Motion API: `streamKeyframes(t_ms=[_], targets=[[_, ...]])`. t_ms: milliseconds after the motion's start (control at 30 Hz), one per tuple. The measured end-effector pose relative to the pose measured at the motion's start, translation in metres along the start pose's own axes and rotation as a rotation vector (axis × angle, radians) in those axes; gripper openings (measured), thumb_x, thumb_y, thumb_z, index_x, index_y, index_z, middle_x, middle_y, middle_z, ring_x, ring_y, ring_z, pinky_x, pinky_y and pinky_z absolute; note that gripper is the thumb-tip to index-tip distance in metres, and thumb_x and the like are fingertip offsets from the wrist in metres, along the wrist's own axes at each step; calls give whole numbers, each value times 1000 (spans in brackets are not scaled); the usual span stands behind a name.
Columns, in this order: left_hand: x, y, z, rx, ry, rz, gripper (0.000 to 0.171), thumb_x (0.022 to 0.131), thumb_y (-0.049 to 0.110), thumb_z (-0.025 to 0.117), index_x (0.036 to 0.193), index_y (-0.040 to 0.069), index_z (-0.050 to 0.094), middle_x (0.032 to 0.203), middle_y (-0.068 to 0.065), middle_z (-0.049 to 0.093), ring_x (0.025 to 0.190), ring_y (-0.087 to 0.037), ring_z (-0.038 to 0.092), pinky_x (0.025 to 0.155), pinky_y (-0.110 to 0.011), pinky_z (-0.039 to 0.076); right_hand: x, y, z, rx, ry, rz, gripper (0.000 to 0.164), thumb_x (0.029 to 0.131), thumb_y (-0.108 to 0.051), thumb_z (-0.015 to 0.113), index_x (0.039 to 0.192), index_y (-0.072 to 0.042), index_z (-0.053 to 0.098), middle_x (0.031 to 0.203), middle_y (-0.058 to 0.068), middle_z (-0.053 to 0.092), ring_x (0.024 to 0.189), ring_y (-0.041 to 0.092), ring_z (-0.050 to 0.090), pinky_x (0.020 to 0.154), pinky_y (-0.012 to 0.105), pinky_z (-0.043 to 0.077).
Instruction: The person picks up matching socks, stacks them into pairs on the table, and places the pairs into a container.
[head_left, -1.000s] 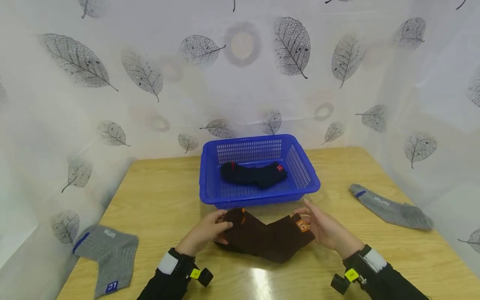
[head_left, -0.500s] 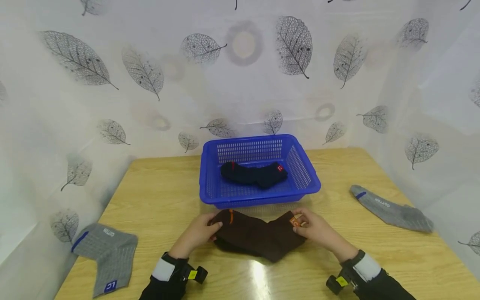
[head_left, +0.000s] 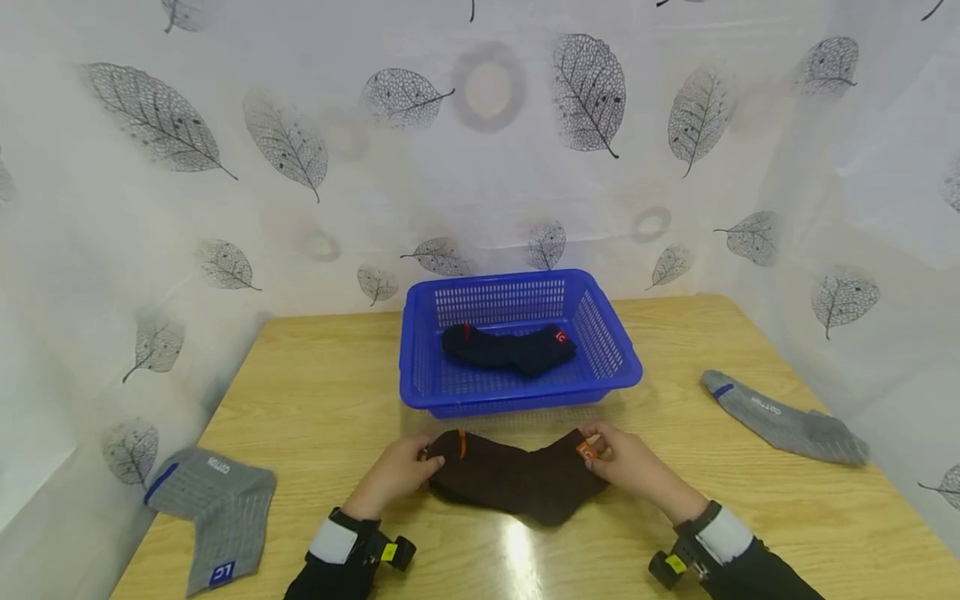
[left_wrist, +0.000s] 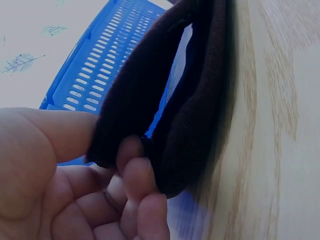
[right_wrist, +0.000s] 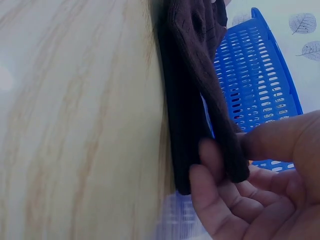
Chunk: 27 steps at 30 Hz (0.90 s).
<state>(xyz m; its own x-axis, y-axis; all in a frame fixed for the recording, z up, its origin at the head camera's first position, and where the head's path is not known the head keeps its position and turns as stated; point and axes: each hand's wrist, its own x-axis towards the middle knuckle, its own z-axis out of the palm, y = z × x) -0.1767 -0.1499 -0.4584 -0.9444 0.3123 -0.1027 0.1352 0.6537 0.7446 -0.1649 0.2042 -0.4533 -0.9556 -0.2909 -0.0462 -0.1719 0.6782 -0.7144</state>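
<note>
A brown sock (head_left: 517, 479) with an orange toe stripe and an orange LC label lies stretched sideways in front of the basket in the head view. My left hand (head_left: 397, 473) pinches its toe end between thumb and fingers. At the cuff, by the label, my right hand (head_left: 626, 467) pinches the other end. Both wrist views show two dark layers with a gap between them, the upper brown layer (right_wrist: 200, 65) under my right thumb. In the left wrist view, fingertips (left_wrist: 140, 175) reach in between the layers (left_wrist: 140, 85).
Just beyond the hands stands a blue plastic basket (head_left: 517, 398) holding black socks (head_left: 510, 350) with red marks. One grey sock (head_left: 225, 517) lies at the table's left edge, another grey sock (head_left: 783, 421) at the right. Leaf-printed curtain (head_left: 487, 183) surrounds the wooden table (head_left: 322, 375).
My right hand has closed from loosely spread fingers into a pinch on the brown sock's cuff. The sock has shifted slightly left and lies lower on the table, my left hand moving with it.
</note>
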Motion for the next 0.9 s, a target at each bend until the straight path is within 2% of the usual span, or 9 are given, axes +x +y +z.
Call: streamKeyframes(t_ms=[233,333,500,600,733,800,900], targets=[[0,0,4,49,2,-57,7,88,9,71,91,3,68,77,-3,61,67,-16,54,61,-32,46,0,1,4,-61,40,-33,30,83,-2,74,110,1,62,84,4,67,77,17,62,68,34,51],[1,1,5,70,-1,-72,16,87,9,72,100,0,71,88,-9,69,77,-21,61,70,-40,53,0,0,6,-101,58,-38,29,82,-1,75,107,0,62,81,2,66,75,16,61,67,33,51],[1,3,6,145,21,-65,28,86,9,75,109,-5,69,104,-17,72,95,-31,68,86,-52,55,0,-5,7,-197,70,-32,31,82,-3,76,110,0,63,80,-1,62,72,13,57,65,32,50],[-2,6,6,169,77,-47,31,83,7,78,108,-6,65,104,-18,70,93,-32,67,82,-50,55,0,-6,6,-270,77,-19,35,82,-7,78,113,1,64,87,4,64,78,17,62,70,38,54],[-4,9,4,168,149,-50,29,85,7,79,106,-2,62,95,-12,65,79,-21,59,68,-40,51,1,-3,2,-302,56,31,37,87,-17,77,116,3,65,98,12,69,90,27,68,79,47,57],[-5,9,3,170,147,-68,24,88,11,77,103,-1,62,86,-8,62,71,-18,55,62,-35,46,2,-2,0,-293,36,54,37,90,-22,76,115,4,66,100,14,70,93,30,68,80,49,57],[-6,9,2,188,101,-105,19,91,17,75,94,4,62,74,-2,55,65,-16,50,57,-31,41,3,0,-2,-281,15,60,37,90,-24,76,112,5,67,101,16,70,96,32,68,83,51,57]])
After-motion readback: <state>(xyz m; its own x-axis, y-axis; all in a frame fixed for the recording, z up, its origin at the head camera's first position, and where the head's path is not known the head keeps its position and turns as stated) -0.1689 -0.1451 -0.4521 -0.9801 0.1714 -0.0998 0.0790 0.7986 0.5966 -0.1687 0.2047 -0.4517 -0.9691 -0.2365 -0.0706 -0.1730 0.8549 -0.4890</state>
